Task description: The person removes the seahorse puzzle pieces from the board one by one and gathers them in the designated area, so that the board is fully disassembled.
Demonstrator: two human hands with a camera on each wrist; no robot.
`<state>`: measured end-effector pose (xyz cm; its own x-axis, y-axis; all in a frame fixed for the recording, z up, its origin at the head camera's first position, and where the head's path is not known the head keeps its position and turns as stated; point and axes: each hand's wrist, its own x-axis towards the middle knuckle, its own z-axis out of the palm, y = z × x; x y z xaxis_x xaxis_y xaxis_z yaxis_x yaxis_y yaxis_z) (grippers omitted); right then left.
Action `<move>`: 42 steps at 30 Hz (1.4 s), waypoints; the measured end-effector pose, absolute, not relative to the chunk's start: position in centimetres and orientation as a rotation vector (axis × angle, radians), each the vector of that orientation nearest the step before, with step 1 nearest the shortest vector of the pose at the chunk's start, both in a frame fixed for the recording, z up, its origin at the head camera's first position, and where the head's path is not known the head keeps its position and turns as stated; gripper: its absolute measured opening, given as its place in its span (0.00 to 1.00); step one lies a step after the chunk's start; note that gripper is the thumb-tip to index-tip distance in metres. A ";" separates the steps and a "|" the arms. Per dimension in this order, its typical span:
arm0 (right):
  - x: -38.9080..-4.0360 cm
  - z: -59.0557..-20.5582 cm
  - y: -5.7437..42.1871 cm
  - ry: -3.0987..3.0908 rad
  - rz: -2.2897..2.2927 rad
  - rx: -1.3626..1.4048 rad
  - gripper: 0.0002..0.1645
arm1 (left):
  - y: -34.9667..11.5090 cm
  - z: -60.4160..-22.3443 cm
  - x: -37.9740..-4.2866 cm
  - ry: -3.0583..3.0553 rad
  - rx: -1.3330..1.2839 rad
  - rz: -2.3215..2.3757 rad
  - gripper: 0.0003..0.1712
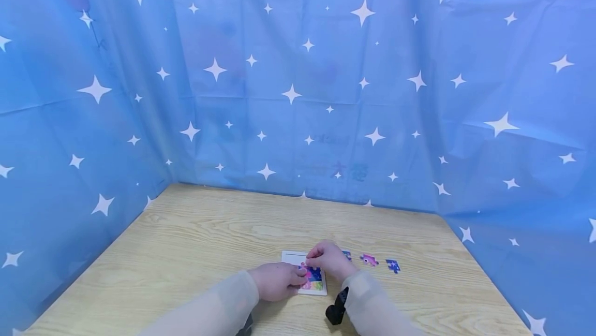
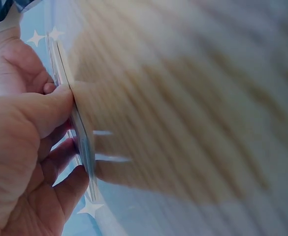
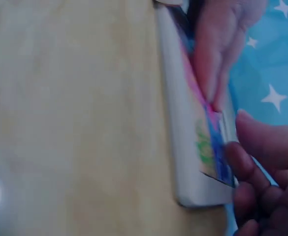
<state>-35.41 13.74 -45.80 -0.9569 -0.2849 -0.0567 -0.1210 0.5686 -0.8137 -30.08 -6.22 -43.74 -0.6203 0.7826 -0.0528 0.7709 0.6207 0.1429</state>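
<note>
A small jigsaw puzzle [image 1: 315, 275] in pink, blue and green lies in a white tray [image 1: 318, 292] on the table. My left hand [image 1: 278, 280] grips the tray's left side: in the left wrist view the thumb [image 2: 60, 101] is against the edge and the other fingers reach onto the picture. Over the upper part of the puzzle, my right hand [image 1: 331, 259] has thumb and forefinger brought together at what looks like a puzzle piece [image 3: 224, 129], mostly hidden by the fingers. The right wrist view is blurred there.
To the right of the tray lie loose puzzle pieces: a blue one [image 1: 347, 255] partly behind the right hand, a pink one [image 1: 369, 260] and a dark blue one [image 1: 393, 265]. A blue star-patterned curtain [image 1: 298, 118] borders the wooden table [image 1: 223, 227] behind and at both sides.
</note>
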 end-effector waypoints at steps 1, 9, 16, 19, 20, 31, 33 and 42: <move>-35.3 -46.0 13.6 2.614 -1.349 -0.345 0.05 | -6.2 -43.8 -30.1 2.728 1.319 0.159 0.23; -34.9 -46.3 13.1 2.620 -1.379 -0.341 0.06 | -6.7 -44.0 -30.2 2.704 1.359 0.179 0.22; -34.7 -46.4 12.7 2.630 -1.361 -0.319 0.06 | -7.0 -44.2 -30.0 2.699 1.366 0.198 0.24; -34.6 -46.4 12.7 2.628 -1.353 -0.316 0.06 | -7.1 -44.3 -29.9 2.700 1.373 0.196 0.24; -34.6 -46.4 12.7 2.631 -1.345 -0.313 0.07 | -7.1 -44.3 -29.9 2.699 1.378 0.196 0.24; -34.7 -46.1 12.9 2.631 -1.313 -0.252 0.06 | -8.3 -44.2 -29.2 2.746 1.433 0.111 0.21; -34.7 -46.1 12.9 2.631 -1.311 -0.247 0.06 | -8.6 -44.1 -28.9 2.743 1.409 0.146 0.21; -34.6 -46.2 13.1 2.627 -1.310 -0.238 0.06 | -9.3 -44.3 -28.1 2.758 1.345 0.158 0.23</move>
